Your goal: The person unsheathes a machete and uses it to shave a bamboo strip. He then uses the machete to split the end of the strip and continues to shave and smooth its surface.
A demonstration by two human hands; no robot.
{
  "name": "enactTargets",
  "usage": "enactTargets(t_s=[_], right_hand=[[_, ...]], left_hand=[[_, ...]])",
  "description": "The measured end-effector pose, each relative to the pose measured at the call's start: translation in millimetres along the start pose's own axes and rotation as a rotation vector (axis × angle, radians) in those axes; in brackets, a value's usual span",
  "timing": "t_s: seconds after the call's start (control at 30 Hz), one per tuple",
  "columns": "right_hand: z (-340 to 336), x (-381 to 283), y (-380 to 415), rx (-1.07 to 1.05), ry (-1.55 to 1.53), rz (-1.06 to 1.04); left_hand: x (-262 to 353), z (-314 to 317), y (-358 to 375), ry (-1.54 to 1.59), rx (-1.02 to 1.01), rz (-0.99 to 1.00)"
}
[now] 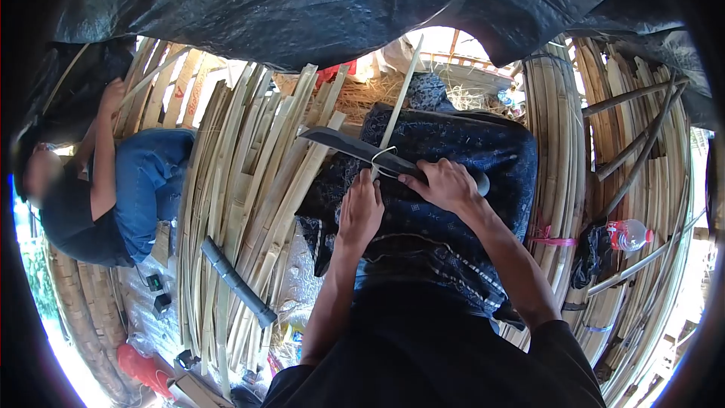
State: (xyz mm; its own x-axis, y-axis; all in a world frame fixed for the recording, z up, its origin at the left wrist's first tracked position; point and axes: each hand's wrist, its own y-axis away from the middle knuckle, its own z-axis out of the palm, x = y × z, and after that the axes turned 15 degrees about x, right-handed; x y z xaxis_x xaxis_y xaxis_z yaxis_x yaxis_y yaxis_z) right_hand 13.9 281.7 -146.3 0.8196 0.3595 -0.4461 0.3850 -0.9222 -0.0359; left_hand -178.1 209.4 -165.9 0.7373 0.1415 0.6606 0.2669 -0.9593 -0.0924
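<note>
My right hand [447, 183] is closed around the handle of a machete [336, 141], whose dark, broad blade points left across my lap. Pinched in the fingers of my left hand [360, 211] is the near end of a thin bamboo strip [401, 94] that runs up and away from me. Blade and strip cross just beyond my fingers. A pale thin sliver [387, 149] curls in a loop at that crossing. Dark patterned cloth [483, 143] covers my lap beneath both hands.
Split bamboo slats [242, 159] are piled at left, with a dark tube [238, 281] on them. A bundle of slats [555, 128] and a plastic bottle [629, 235] are at right. Black sheeting [302, 7] hangs overhead. Another person [83, 196] sits at far left.
</note>
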Motion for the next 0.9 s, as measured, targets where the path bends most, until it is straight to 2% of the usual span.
enactTargets(t_s=[0.13,0.27,0.37,0.53,0.63,0.73,0.87,0.9], right_hand=[[-17,5,5,0.053,-0.002,-0.006],[-14,22,29,0.045,0.035,-0.015],[-2,29,42,0.264,0.072,-0.174],[12,18,28,0.259,0.023,-0.124],[14,12,19,0.218,-0.006,-0.079],[15,11,19,0.154,-0.044,-0.069],[14,14,25,0.209,-0.069,-0.154],[9,13,26,0.190,-0.076,-0.181]], left_hand=[[18,4,0,-0.125,0.050,0.006],[16,2,-1,-0.065,0.011,-0.005],[3,5,4,-0.037,0.014,-0.018],[10,6,-8,-0.076,-0.072,-0.103],[6,10,-10,-0.132,0.019,-0.060],[4,2,-9,-0.140,-0.004,-0.084],[7,-18,0,-0.019,0.055,-0.110],[7,-27,1,0.066,0.005,-0.167]])
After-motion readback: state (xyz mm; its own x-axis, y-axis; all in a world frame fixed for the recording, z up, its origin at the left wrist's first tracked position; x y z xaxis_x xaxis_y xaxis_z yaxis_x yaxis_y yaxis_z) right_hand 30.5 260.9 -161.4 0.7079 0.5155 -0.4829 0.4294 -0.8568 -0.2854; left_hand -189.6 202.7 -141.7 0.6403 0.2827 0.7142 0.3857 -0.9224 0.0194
